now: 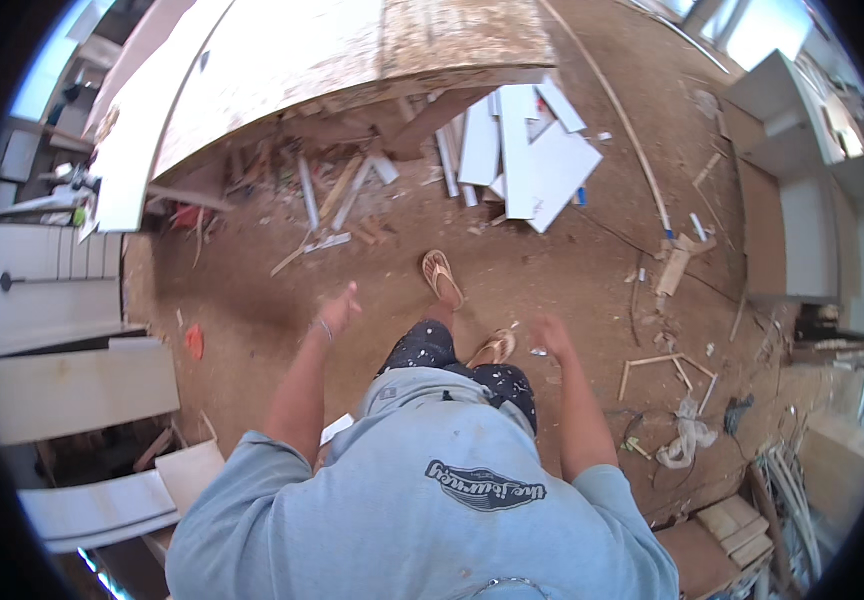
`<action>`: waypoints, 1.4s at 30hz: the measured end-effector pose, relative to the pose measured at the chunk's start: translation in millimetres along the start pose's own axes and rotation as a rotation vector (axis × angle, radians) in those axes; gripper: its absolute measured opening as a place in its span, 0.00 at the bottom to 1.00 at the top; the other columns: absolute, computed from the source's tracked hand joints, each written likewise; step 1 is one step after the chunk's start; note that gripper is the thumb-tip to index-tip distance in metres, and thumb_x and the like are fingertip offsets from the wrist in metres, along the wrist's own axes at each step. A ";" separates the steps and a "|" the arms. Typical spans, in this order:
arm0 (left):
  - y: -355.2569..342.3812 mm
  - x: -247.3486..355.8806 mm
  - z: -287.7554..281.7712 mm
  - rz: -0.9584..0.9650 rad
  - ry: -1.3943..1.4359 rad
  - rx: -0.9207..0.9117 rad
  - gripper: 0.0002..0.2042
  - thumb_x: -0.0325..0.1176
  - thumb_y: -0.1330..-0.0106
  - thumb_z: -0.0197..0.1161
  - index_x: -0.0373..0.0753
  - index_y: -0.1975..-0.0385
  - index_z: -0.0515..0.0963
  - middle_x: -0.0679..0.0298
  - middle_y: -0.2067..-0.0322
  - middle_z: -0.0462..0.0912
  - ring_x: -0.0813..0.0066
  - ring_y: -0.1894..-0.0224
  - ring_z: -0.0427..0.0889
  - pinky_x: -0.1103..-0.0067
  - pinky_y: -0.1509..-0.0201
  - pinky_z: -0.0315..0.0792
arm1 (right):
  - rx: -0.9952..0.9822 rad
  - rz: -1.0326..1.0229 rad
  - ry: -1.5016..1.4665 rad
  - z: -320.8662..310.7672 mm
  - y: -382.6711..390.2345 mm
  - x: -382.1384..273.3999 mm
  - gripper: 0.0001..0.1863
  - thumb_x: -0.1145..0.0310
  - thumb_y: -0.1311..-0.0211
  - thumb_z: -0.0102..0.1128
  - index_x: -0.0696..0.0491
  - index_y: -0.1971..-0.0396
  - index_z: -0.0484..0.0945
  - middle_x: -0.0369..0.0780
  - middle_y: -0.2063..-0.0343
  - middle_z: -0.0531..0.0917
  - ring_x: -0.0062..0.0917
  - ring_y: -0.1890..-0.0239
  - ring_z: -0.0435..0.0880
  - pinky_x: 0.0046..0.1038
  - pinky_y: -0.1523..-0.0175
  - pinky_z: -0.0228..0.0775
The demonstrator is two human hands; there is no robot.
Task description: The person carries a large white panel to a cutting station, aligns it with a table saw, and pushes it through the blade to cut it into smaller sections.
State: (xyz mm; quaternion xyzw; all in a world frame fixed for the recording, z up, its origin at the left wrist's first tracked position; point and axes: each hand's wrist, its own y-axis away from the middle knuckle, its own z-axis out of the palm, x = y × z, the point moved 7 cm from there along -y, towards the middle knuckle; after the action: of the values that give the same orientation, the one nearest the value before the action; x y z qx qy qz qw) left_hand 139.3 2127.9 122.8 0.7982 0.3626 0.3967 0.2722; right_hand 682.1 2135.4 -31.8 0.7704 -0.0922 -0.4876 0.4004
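My left hand (340, 310) hangs in the air over the brown floor, left of my legs, with its fingers stretched out and nothing in them. A thin band circles that wrist. On the other side of my legs my right hand (550, 335) is smeared, and its fingers cannot be made out. A small whitish piece (539, 351) shows just beside it; whether the hand touches it is unclear. My feet, in tan sandals (439, 272), stand apart on the floor, one ahead of the other.
A large wooden workbench (462, 40) spans the far side, with offcuts beneath. White panels (542, 165) lie by its right corner. Open cabinet carcasses (767, 200) stand at right. Boards (82, 393) line the left. Wood strips (668, 362) and a plastic bag (690, 438) litter the floor.
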 end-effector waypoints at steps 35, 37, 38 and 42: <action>-33.6 -487.8 -269.9 -0.608 0.753 0.334 0.26 0.58 0.26 0.51 0.39 0.61 0.83 0.65 0.77 0.78 0.76 0.79 0.73 0.74 0.76 0.67 | 0.106 -0.033 -0.928 333.8 -368.8 -716.0 0.53 0.37 0.39 0.65 0.39 0.22 0.45 0.56 0.25 0.48 0.51 0.27 0.59 0.58 0.35 0.69; 4.2 -509.7 -257.6 -0.748 0.837 0.340 0.25 0.56 0.25 0.51 0.38 0.61 0.83 0.64 0.78 0.79 0.74 0.81 0.74 0.72 0.77 0.68 | 0.149 -0.011 -1.093 338.1 -406.1 -712.5 0.56 0.38 0.40 0.66 0.39 0.22 0.42 0.53 0.24 0.44 0.52 0.26 0.57 0.62 0.31 0.62; 21.3 -518.8 -255.4 -0.833 0.895 0.350 0.24 0.54 0.24 0.51 0.37 0.62 0.83 0.63 0.79 0.79 0.74 0.82 0.74 0.72 0.78 0.69 | 0.219 -0.023 -1.118 345.0 -410.4 -719.6 0.50 0.38 0.35 0.57 0.42 0.22 0.45 0.48 0.23 0.47 0.53 0.25 0.52 0.68 0.31 0.57; 28.9 -498.4 -287.1 -0.806 0.806 0.341 0.22 0.48 0.22 0.50 0.34 0.60 0.83 0.62 0.81 0.79 0.73 0.83 0.75 0.73 0.80 0.69 | 0.349 -0.292 -1.241 349.5 -444.6 -741.5 0.40 0.39 0.31 0.46 0.52 0.28 0.64 0.45 0.29 0.67 0.42 0.30 0.67 0.50 0.28 0.59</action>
State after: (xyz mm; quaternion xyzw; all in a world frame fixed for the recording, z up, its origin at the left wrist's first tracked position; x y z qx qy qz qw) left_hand -299.2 1757.0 80.6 0.4166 0.7702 0.4702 0.1102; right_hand -93.1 2640.4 85.0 0.4046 -0.2780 -0.8683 0.0718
